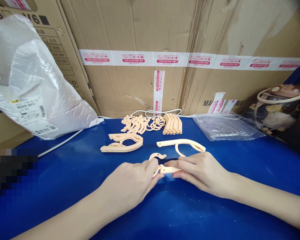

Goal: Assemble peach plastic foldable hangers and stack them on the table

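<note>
In my left hand [136, 181], thumb and fingers pinch a small cream curved piece [156, 172], partly hidden by the fingertips. My right hand [202, 170] is closed around a cream hanger arm [168, 170]; its near end meets the curved piece, and whether they are joined I cannot tell. Just beyond my fingers lies a loose cream hook [158, 155]. A folding hanger [175, 143], its ring partly behind my right hand, rests past my knuckles. Farther left sit several folded hangers [122, 146], stacked together.
At the back of the blue table [90, 206] are a pile of small hooks [140, 124] and a bundle of hanger arms [173, 124]. A clear plastic bag [222, 126] lies right of them. A white parcel bag [40, 86] leans at left. Cardboard boxes [130, 83] stand behind.
</note>
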Motion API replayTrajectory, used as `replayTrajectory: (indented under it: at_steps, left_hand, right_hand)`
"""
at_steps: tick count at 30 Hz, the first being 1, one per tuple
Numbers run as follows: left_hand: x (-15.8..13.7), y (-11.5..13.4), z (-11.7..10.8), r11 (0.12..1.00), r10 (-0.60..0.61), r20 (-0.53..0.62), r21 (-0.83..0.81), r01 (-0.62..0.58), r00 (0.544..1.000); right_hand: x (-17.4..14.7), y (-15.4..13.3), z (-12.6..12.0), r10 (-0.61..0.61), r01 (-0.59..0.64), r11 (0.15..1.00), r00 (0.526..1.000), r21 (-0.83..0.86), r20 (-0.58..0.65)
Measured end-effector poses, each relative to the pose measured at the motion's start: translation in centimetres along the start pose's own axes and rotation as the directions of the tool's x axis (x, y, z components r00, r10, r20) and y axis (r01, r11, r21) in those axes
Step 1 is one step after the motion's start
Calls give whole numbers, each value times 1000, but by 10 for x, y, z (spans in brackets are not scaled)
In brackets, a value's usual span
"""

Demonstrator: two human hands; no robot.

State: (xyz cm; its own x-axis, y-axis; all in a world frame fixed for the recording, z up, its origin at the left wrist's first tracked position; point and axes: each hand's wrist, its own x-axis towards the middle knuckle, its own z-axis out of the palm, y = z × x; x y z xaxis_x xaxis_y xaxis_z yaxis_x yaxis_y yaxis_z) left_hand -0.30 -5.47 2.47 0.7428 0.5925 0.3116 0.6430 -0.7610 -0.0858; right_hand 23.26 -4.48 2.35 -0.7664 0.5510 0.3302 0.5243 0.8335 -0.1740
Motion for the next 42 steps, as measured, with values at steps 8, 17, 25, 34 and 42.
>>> replayTrajectory:
  at_steps: [8,17,25,34,42]
  left_hand:
    - [-2,-1,2,966,142,-126,235,-109,982]
    - [-1,-1,4,926,213,-204,355,-131,955]
    - [0,-1,2,937,220,-286,329,-120,932]
    - [-1,1,3,970,164,-303,225,-96,939]
    - [-1,1,5,979,132,-303,189,-77,944]
  right_hand:
    - [-1,-1,-2,30,-40,987,998,157,63]
    - [1,-3,-5,66,-98,963,989,250,133]
    - [0,-4,-2,70,-103,968,986,230,148]
    - [-1,-3,0,64,-89,980,988,180,140]
    - [-1,-5,0,46,-64,986,992,156,117]
